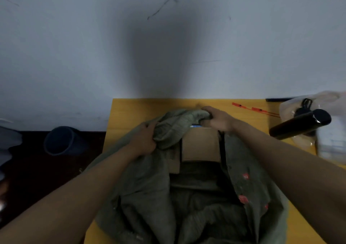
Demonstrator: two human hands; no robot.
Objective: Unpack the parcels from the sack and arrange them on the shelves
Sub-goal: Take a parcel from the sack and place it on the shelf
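Each hand, left hand [145,140] and right hand [218,120], grips the sack [149,187] on the yellow table [131,110] against a pale wall [74,56].

Olive-green woven sack [149,183] lay slumped on the yellow table [131,109], mouth open toward the camera, rim bunched at the far side, a few red marks on the right wall. Inside, toward the far end, sat a brown cardboard parcel [200,144], flat face up, crossed by two dark straps, with a small blue patch at its far edge
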